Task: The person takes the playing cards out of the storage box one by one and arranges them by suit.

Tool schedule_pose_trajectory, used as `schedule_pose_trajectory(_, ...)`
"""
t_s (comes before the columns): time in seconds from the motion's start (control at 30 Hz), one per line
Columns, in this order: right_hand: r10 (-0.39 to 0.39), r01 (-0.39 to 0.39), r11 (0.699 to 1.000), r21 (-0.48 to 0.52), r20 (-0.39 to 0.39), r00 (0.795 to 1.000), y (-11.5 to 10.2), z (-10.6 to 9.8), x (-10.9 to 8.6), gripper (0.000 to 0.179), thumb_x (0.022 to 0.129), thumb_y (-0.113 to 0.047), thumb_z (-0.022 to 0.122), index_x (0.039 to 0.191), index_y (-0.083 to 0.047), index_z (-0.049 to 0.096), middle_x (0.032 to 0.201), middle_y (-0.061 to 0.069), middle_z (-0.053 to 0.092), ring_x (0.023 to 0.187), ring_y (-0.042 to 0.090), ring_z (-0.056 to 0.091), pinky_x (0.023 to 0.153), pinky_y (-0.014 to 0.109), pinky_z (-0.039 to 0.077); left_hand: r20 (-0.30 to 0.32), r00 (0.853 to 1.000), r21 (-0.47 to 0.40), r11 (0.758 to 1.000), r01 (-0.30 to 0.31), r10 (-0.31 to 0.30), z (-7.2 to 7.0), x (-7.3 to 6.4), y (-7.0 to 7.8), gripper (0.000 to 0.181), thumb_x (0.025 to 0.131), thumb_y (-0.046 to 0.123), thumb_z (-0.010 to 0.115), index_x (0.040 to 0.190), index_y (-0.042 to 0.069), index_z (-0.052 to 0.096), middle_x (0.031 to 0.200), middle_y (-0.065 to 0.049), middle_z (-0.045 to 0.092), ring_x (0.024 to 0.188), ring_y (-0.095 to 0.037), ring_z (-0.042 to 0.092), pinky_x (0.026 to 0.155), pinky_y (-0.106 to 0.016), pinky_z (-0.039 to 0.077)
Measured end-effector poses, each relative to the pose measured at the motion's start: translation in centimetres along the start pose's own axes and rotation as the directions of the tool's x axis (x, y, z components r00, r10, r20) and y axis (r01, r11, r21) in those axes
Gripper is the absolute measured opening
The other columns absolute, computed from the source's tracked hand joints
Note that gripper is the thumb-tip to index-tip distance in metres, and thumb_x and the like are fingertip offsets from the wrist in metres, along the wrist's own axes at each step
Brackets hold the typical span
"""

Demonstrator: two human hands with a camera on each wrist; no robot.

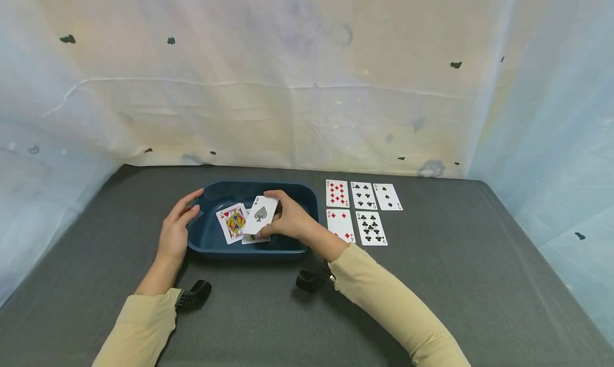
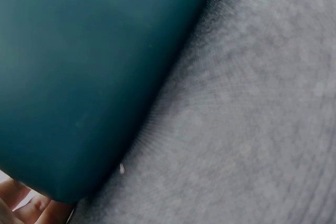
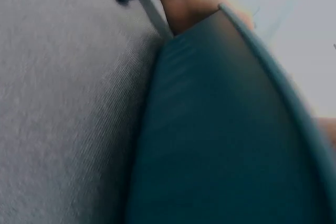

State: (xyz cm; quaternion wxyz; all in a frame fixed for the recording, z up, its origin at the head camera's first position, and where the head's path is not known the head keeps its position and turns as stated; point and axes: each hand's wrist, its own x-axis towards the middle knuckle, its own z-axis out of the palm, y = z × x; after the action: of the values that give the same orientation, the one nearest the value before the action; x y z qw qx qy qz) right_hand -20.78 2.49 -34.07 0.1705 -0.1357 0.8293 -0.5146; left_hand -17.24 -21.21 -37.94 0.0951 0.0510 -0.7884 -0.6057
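Hands: right (image 1: 290, 218) pinches ace of spades (image 1: 260, 214); left (image 1: 175, 234) relaxed on tub (image 1: 211, 239); lower cards half-hidden.

Your left hand (image 1: 175, 233) is extended forward, fingers straight and together, thumb apart, resting flat against something at its fingertips; in the left wrist view only fingertips (image 2: 31, 208) show at the bottom corner. Your right hand (image 1: 288, 218) reaches in from the right, fingers curled, thumb and fingers pinching. Both forearms are sleeved in beige, angled inward, with a black wrist mount on each.
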Motion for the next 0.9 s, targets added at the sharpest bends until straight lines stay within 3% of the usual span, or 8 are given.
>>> schedule_pose_trajectory(0.17,-0.078,0.072,0.993,0.096,0.060,0.995,0.1,-1.0,-1.0,0.094,0.072,0.007,0.078,0.148,-0.010,0.026,0.112,0.016,0.058,0.084,0.014,0.059,0.071,0.023,0.049,-0.002,1.000,-0.020,1.000,-0.006,0.006,0.1,0.0,-0.1,0.043,0.104,0.025,0.035,0.145,0.016,0.043,0.152,-0.008,0.033,0.121,-0.021,0.032,0.108,-0.055,0.018)
schedule_pose_trajectory(0.33,-0.173,0.145,0.964,0.224,0.110,0.979,0.5,-2.9,-2.3,0.094,0.076,0.010,0.072,0.150,-0.014,0.020,0.118,0.022,0.060,0.088,0.016,0.062,0.078,0.027,0.051,-0.005,1.000,-0.050,0.999,-0.009,0.009,0.1,0.2,-0.2,0.042,0.103,0.022,0.036,0.144,0.013,0.044,0.150,-0.006,0.035,0.111,-0.006,0.034,0.107,-0.050,0.020)
schedule_pose_trajectory(0.5,-0.209,0.172,0.937,0.302,0.093,0.973,1.2,-4.9,-3.6,0.087,0.079,0.013,0.067,0.150,-0.016,0.024,0.117,0.024,0.060,0.093,0.016,0.065,0.081,0.031,0.053,-0.008,1.000,-0.043,0.999,-0.009,0.009,0.1,0.4,-0.3,0.043,0.104,0.022,0.035,0.144,0.013,0.043,0.150,-0.006,0.035,0.109,-0.002,0.035,0.106,-0.048,0.022)
schedule_pose_trajectory(0.63,-0.195,0.178,0.944,0.278,0.034,0.980,2.0,-6.6,-4.7,0.081,0.082,0.012,0.065,0.148,-0.019,0.029,0.116,0.024,0.060,0.093,0.018,0.066,0.080,0.034,0.054,-0.010,1.000,-0.033,0.999,-0.006,0.006,0.1,0.5,-0.4,0.043,0.104,0.022,0.035,0.145,0.013,0.043,0.151,-0.006,0.034,0.111,-0.004,0.034,0.107,-0.049,0.021)
schedule_pose_trajectory(0.8,-0.166,0.167,0.960,0.224,-0.023,0.986,3.1,-8.9,-6.1,0.077,0.086,0.008,0.062,0.149,-0.023,0.029,0.123,0.023,0.054,0.091,0.021,0.066,0.082,0.050,0.053,-0.013,1.000,-0.028,1.000,-0.007,0.007,0.1,0.3,-0.2,0.043,0.104,0.022,0.035,0.144,0.013,0.043,0.151,-0.006,0.034,0.110,-0.004,0.035,0.107,-0.049,0.021)
schedule_pose_trajectory(0.9,-0.185,0.191,0.968,0.164,-0.047,0.982,3.9,-10.2,-6.8,0.073,0.090,0.005,0.059,0.150,-0.020,0.026,0.119,0.025,0.055,0.085,0.020,0.066,0.080,0.046,0.053,-0.012,1.000,-0.023,1.000,-0.010,0.009,0.1,0.2,0.0,0.042,0.104,0.023,0.035,0.144,0.014,0.044,0.151,-0.007,0.035,0.112,-0.007,0.035,0.107,-0.050,0.021)
